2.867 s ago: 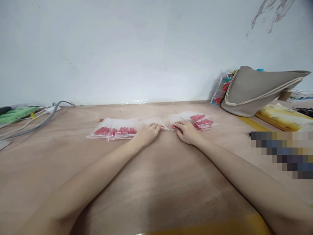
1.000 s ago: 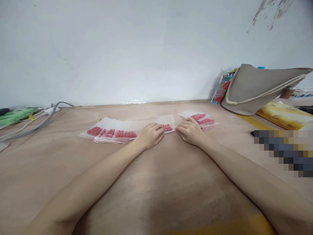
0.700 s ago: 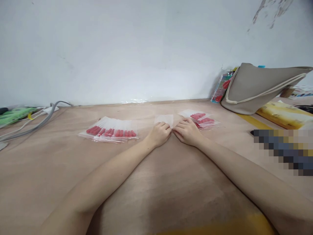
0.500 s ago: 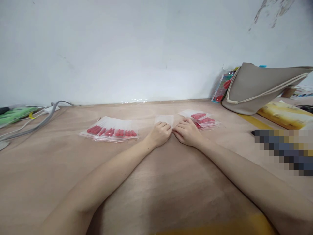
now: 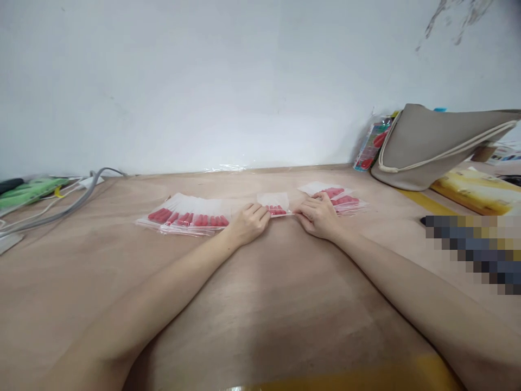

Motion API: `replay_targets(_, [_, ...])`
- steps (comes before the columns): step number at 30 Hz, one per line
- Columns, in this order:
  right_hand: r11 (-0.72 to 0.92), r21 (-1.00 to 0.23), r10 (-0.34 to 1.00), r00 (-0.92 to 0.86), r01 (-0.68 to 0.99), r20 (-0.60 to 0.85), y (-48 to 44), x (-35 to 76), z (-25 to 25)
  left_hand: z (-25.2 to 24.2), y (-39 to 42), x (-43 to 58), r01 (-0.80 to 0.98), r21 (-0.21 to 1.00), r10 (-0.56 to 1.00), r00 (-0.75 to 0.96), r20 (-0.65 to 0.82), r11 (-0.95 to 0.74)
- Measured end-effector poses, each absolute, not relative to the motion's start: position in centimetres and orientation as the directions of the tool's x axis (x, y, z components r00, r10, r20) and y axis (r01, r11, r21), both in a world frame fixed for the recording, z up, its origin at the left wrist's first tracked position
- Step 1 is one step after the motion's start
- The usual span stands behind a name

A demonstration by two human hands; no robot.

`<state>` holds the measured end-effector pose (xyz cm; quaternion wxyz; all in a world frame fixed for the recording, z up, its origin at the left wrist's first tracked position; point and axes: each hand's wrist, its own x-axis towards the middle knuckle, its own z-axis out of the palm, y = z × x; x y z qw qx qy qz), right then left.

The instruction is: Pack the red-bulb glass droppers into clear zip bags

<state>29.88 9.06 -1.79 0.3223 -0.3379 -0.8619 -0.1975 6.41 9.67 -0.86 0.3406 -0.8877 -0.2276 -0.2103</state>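
Note:
A small clear zip bag (image 5: 273, 199) with several red pieces inside lies between my hands at the middle of the table. My left hand (image 5: 249, 222) is closed on the bag's near left corner. Its near right corner is pinched by my right hand (image 5: 315, 216), so the near edge is stretched between them. Left of my left hand lies a fanned row of similar filled bags (image 5: 185, 214). More filled bags (image 5: 345, 201) lie just beyond and right of my right hand, which partly hides them.
A grey drawstring bag (image 5: 427, 146) leans at the back right beside a colourful package (image 5: 370, 144). A yellow packet (image 5: 468, 190) lies near it. Grey cable (image 5: 81, 195) and a green item (image 5: 35, 191) are at the left. The white wall (image 5: 244, 81) borders the wooden table (image 5: 260, 304).
My hands have moved apart along the bag's near edge, the left one going left and the right one slightly right. The red pieces in the bag now show between them.

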Motion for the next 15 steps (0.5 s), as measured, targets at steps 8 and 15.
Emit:
replay_targets(8, [0.689,0.061,0.489,-0.525,0.722,0.696,9.5,30.1,-1.6,0.3,9.5,5.3,0.629,-0.434,0.359,0.75,0.555,-0.645])
replay_targets(15, [0.697,0.05,0.516,-0.548,0.716,0.659,9.1,30.0,-1.3,0.6,8.9,5.0,0.659,-0.221,0.459,0.689,0.561,-0.719])
